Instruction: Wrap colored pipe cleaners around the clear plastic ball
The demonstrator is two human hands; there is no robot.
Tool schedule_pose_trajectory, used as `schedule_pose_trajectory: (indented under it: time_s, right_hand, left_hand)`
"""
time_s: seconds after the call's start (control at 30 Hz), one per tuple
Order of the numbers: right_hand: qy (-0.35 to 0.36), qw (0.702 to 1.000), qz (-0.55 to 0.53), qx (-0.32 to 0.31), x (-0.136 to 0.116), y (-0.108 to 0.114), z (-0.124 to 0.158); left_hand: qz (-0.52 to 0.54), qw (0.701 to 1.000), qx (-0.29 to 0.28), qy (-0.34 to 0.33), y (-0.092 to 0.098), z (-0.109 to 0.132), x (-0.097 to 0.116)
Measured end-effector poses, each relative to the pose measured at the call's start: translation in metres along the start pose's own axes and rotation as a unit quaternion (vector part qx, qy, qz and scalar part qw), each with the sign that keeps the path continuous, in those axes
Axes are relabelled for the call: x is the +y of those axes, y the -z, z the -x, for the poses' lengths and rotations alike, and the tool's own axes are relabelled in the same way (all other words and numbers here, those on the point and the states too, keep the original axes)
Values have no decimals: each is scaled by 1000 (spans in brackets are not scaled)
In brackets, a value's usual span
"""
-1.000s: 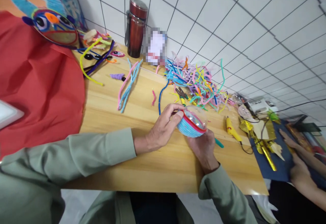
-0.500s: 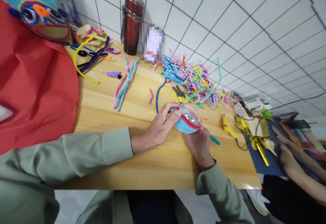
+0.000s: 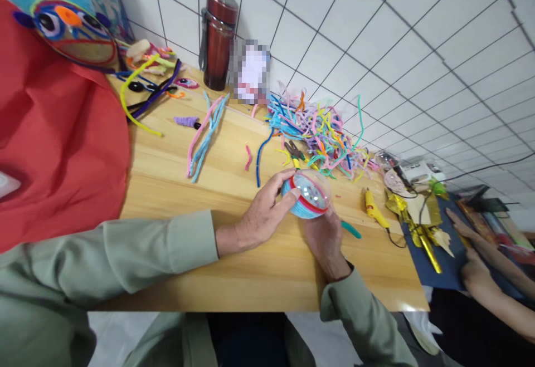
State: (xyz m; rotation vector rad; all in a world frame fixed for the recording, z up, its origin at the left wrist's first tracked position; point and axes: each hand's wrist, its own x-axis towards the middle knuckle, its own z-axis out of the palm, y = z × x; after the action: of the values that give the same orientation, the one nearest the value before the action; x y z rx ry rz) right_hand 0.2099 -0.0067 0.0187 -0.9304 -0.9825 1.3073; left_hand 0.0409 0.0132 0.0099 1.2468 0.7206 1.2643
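Note:
A clear plastic ball, its lower half wrapped in light blue pipe cleaner with a red band above, is held over the table between both hands. My left hand grips its left side, thumb across the red band. Under the right side, my right hand is closed around it, its fingers partly hidden by the ball. A teal strip lies on the table just right of that hand. Beyond the ball lie pliers with dark jaws and yellow handles, and a blue pipe cleaner.
A pile of colourful pipe cleaners lies against the tiled wall, near a red thermos and a blurred phone. Pink and blue stems lie left. A yellow glue gun lies right, beside a co-worker's hands. Red cloth covers the left end.
The ball has turned and tilted slightly in my hands, showing more of its clear top. Both hands stay nearly in place. The co-worker's hand at the right has shifted a little.

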Motion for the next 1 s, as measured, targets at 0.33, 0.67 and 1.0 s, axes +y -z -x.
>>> schedule_pose_trajectory:
  time_s: [0.33, 0.67, 1.0]
  right_hand:
    - [13, 1000, 10, 0, 0, 1, -1]
    - [-15, 1000, 12, -2, -1, 3, 0]
    - [4, 997, 38, 62, -1, 30, 13]
  left_hand:
    - [90, 996, 23, -6, -4, -2, -3]
    - [11, 999, 29, -34, -4, -2, -3]
    - [-12, 993, -12, -120, -6, 6, 11]
